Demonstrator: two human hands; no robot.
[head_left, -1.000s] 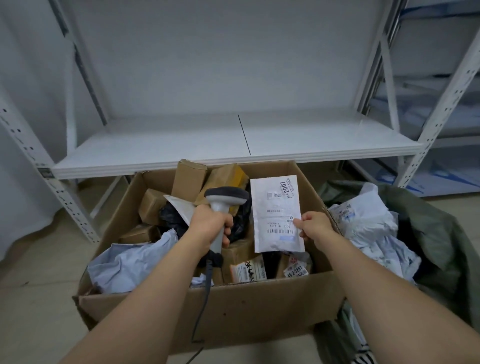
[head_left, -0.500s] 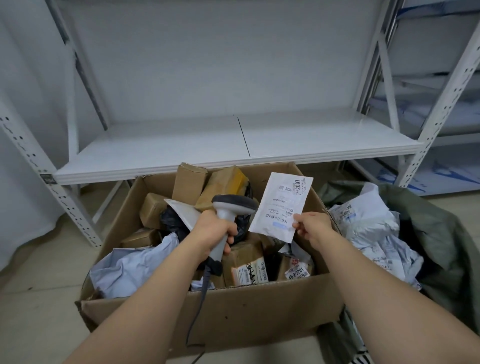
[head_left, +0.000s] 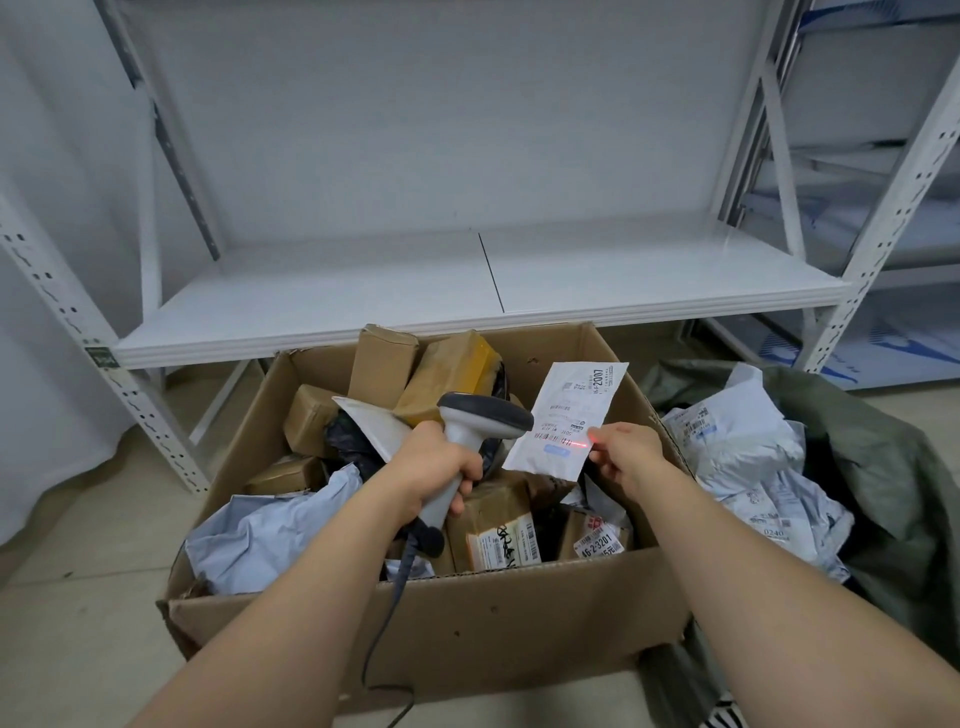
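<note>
Below the white shelf (head_left: 363, 291), over the box (head_left: 467, 623) of parcels, a flat packet (head_left: 566, 415) hangs tilted, its long axis leaning far-right. The right hand (head_left: 623, 452) pinches its near-right edge. Just left of it, the left hand (head_left: 436, 467) wraps the scanner (head_left: 483, 415) grip, whose red line (head_left: 582, 443) crosses the barcode.

Bare left forearm (head_left: 311, 571) (right forearm (head_left: 753, 561) likewise).
</note>
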